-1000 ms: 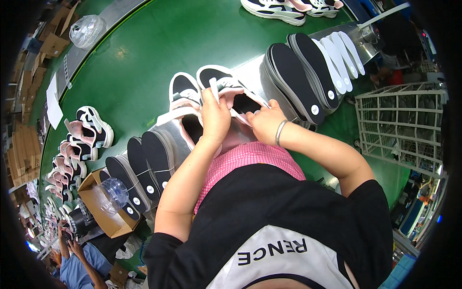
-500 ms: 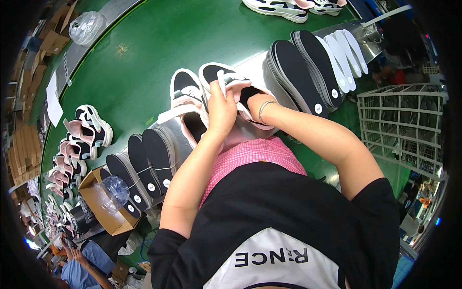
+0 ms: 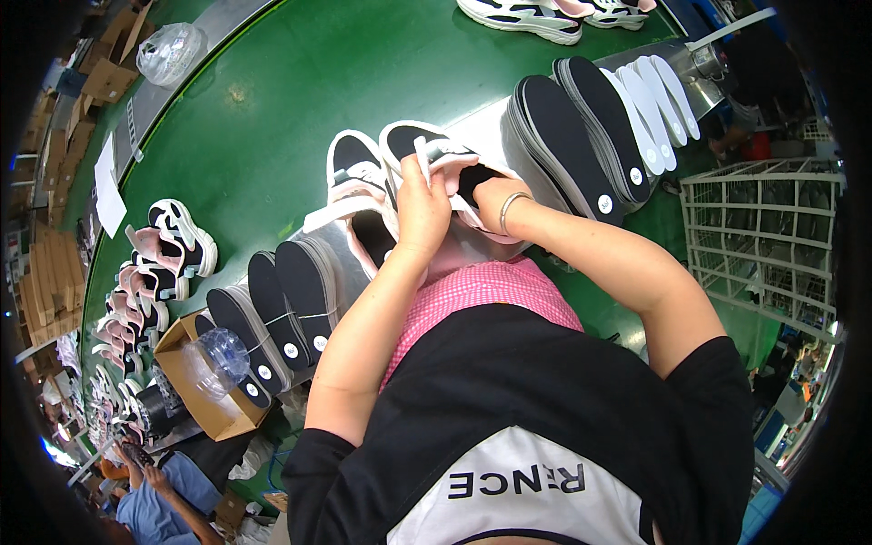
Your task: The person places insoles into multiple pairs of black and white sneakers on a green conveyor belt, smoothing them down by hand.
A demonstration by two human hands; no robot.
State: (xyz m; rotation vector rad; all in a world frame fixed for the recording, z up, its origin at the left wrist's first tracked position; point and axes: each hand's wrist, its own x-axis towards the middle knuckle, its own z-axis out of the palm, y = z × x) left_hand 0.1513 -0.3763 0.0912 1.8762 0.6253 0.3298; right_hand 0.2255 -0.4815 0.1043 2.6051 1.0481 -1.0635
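Note:
Two white, black and pink sneakers stand side by side in front of me, toes pointing away. My left hand (image 3: 424, 211) is closed on the raised tongue of the right-hand sneaker (image 3: 407, 138). My right hand (image 3: 495, 198), with a bangle at the wrist, reaches into that sneaker's opening; its fingers are hidden inside. Just left of it, the other sneaker (image 3: 352, 153) sits untouched, its tongue folded outward and its dark inside showing. Right beside my right hand lie stacks of black insoles (image 3: 545, 136).
White insoles (image 3: 649, 104) lie beyond the black stacks. Tied black insoles (image 3: 309, 282) and a cardboard box (image 3: 218, 413) with clear plastic are at left. A row of sneakers (image 3: 168, 245) lines the green belt (image 3: 300, 73). A wire rack (image 3: 758, 232) stands right; a co-worker (image 3: 168, 500) sits lower left.
The whole view has shifted slightly. Both hands keep their places at the same sneaker, the left on the tongue and the right inside the opening.

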